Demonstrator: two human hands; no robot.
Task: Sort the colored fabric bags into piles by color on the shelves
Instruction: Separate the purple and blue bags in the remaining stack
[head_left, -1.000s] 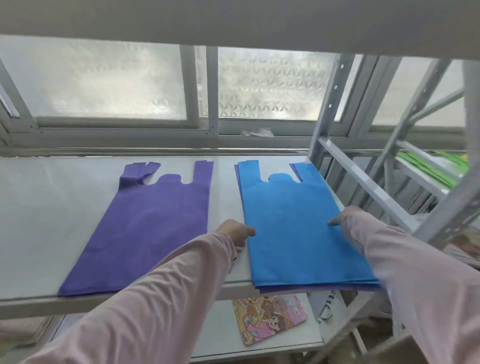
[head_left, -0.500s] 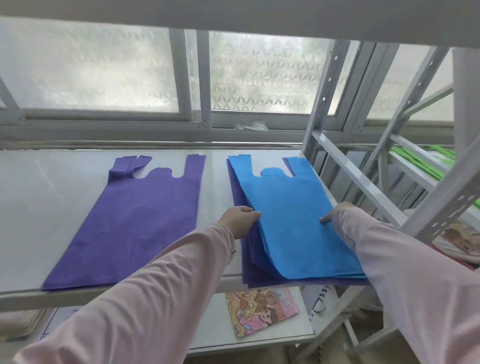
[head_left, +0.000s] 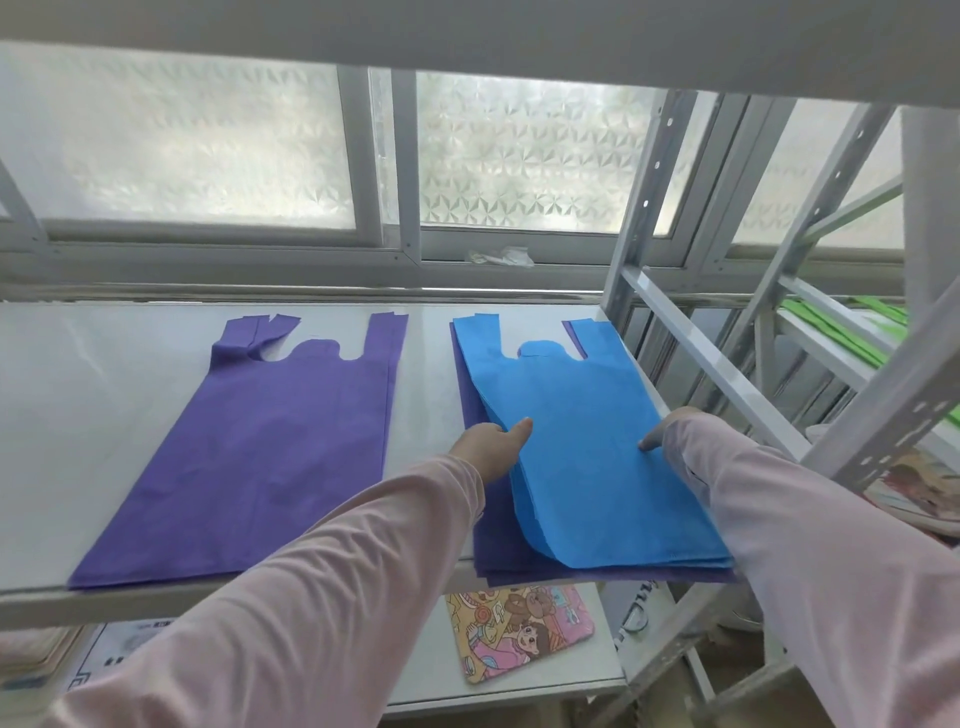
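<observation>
A purple fabric bag (head_left: 260, 447) lies flat on the left of the white shelf (head_left: 78, 389). To its right lies a stack with blue bags (head_left: 587, 441) on top and a purple bag (head_left: 491, 551) beneath, showing along the left and front edges. My left hand (head_left: 491, 441) grips the left edge of the blue bags, thumb on top, and their front left corner is lifted and curled. My right hand (head_left: 670, 423) presses flat on the right side of the blue stack, mostly hidden by its pink sleeve.
Frosted windows run behind the shelf. A grey metal rack frame (head_left: 691, 343) stands at the right, with green bags (head_left: 841, 322) on the neighbouring rack. A cartoon-printed bag (head_left: 519, 629) lies on the lower shelf below the stack.
My left hand has taken hold of the blue bags' left edge and lifted it, which uncovers the purple bag underneath. The right hand has stayed pressed on the stack.
</observation>
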